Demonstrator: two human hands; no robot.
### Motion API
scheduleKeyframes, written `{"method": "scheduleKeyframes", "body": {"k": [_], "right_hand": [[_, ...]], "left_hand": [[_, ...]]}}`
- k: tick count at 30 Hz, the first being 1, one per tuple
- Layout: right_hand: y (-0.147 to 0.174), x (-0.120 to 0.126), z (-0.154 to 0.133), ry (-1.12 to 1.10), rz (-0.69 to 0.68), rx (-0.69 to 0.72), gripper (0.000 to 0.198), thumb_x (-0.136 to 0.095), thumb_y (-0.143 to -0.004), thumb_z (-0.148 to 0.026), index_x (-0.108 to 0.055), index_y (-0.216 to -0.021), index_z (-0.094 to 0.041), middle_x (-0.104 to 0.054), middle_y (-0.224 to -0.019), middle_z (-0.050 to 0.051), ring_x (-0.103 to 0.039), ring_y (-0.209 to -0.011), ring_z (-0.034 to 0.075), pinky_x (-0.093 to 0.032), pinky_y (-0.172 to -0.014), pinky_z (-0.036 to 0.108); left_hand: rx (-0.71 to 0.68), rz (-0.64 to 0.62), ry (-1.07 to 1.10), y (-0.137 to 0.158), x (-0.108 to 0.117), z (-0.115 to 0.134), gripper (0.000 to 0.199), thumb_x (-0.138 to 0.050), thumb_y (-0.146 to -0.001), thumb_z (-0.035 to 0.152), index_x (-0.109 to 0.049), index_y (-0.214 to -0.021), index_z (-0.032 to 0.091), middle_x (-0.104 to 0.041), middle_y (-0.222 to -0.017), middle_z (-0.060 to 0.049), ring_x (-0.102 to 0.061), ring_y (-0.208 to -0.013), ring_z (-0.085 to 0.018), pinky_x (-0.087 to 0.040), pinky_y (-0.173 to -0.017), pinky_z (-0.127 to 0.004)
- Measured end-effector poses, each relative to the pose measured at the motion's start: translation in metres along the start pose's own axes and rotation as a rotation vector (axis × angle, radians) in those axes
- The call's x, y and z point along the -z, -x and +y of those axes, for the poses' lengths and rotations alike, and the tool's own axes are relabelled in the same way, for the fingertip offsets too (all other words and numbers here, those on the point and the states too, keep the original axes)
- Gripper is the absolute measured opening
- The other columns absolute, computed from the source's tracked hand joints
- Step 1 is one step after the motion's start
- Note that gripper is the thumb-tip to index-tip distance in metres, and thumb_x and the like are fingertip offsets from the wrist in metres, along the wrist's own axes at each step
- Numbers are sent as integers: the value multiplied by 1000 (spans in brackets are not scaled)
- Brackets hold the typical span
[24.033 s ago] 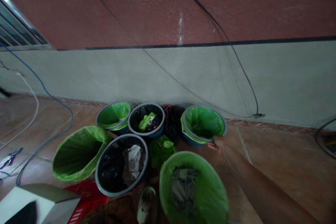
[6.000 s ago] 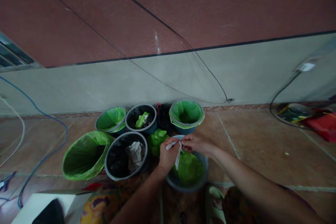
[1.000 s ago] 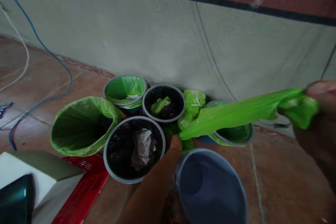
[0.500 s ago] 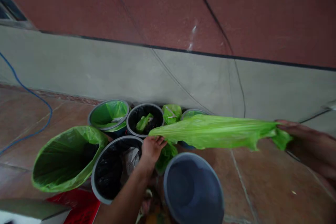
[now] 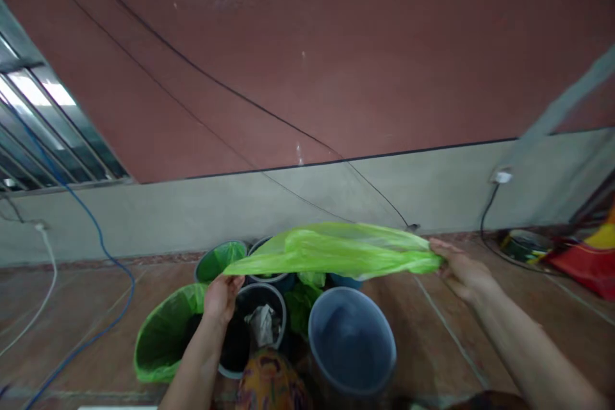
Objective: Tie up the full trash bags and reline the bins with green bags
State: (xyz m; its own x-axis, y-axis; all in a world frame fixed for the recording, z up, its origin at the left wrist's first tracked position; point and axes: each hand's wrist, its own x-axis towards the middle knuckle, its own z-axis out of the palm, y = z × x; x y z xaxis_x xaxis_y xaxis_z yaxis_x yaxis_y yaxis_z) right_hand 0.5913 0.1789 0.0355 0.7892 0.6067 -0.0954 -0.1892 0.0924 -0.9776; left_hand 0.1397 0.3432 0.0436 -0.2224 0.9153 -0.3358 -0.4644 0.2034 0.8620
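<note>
The left hand (image 5: 221,295) pinches one end of a green plastic bin liner (image 5: 331,250), fingers closed on its corner. The right hand (image 5: 459,269) grips the other end, fingers curled round the bunched plastic; how tightly they press cannot be told. Between the two hands the liner is stretched out nearly level in the air, well above the floor.

Just below the liner, between the hands, stands an unlined grey-blue bucket (image 5: 352,339), its inside bare. Right under the left hand sits a black-lined bucket (image 5: 254,333) with crumpled paper (image 5: 263,323) in it, and beyond that hand, to its outer side, a tilted bucket with a green liner (image 5: 166,339). Behind the stretched liner, against the grey wall base (image 5: 144,218), more buckets show, one lined in green (image 5: 218,261). A blue cable (image 5: 103,250) runs down the wall, well away from the left hand.
</note>
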Motion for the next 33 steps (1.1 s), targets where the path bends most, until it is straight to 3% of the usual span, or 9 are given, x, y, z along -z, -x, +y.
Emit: {"method": "scheduleKeyframes", "body": {"k": [4,7,10,13,16,21,25,29,33], "right_hand": [[21,10,14,-116,34,-118,11,-64,-70,-21,-63,-80,-24,-67,-70,-1,-60,-54,12,-45,-43,20],[43,10,12,-166,-131,-53,18,-65,-71,-25,-64,-88,-24,-70,-80,1,-66,-64,15,-51,-52,24],[69,2,6,-228,-322,18,30,-67,-70,-29,-63,-99,-22,-72,-93,5,-68,-80,19,-55,-67,29],[98,-13,3,-293,-518,15,44,-66,-69,-26,-59,-112,-23,-70,-106,6,-67,-93,20,-54,-78,33],[125,-26,5,-371,-636,-33,57,-64,-65,-19,-54,-121,-27,-68,-112,4,-64,-101,21,-52,-84,34],[155,-36,9,-430,-681,-109,60,-61,-61,-15,-54,-119,-29,-69,-110,2,-64,-101,20,-51,-86,32],[160,-39,11,-524,-784,-103,53,-64,-60,-15,-56,-111,-29,-67,-112,0,-63,-103,19,-51,-86,34],[136,-28,14,-310,-482,-47,39,-68,-65,-32,-58,-102,-22,-68,-98,5,-65,-91,23,-52,-80,40],[109,-9,13,280,-209,399,41,-63,-70,-36,-61,-107,-18,-64,-108,12,-59,-105,29,-45,-94,49]], "left_hand": [[-28,-14,-403,30,34,-22,18,-56,-65,-1,-58,-72,16,-64,-66,-2,-66,-64,-17,-52,-67,-27],[-264,-13,-803,60,38,-36,40,-58,-55,-4,-61,-89,16,-67,-92,-9,-65,-99,-27,-48,-87,-35],[-473,-215,-1064,107,16,-50,57,-58,-62,2,-54,-117,17,-56,-128,-15,-58,-114,-26,-43,-98,-37],[-514,-581,-1053,164,-23,-65,48,-55,-79,20,-48,-127,20,-59,-125,-11,-57,-114,-22,-45,-95,-35],[-677,-721,-1095,212,-58,-85,52,-59,-80,30,-46,-130,21,-58,-127,-10,-55,-116,-21,-41,-102,-36],[-810,-619,-1244,236,-88,-116,53,-59,-77,26,-47,-127,16,-58,-125,-12,-51,-119,-22,-37,-106,-34],[-768,-511,-1224,228,-88,-120,30,-47,-81,20,-57,-110,16,-67,-99,-11,-62,-95,-22,-46,-89,-33],[-707,-467,-963,214,-71,-102,26,-43,-85,24,-61,-102,16,-68,-83,-6,-61,-75,-17,-47,-72,-27],[-564,-547,-741,206,-52,-76,29,-50,-83,29,-64,-105,16,-69,-86,-3,-61,-75,-16,-47,-68,-24]]}}
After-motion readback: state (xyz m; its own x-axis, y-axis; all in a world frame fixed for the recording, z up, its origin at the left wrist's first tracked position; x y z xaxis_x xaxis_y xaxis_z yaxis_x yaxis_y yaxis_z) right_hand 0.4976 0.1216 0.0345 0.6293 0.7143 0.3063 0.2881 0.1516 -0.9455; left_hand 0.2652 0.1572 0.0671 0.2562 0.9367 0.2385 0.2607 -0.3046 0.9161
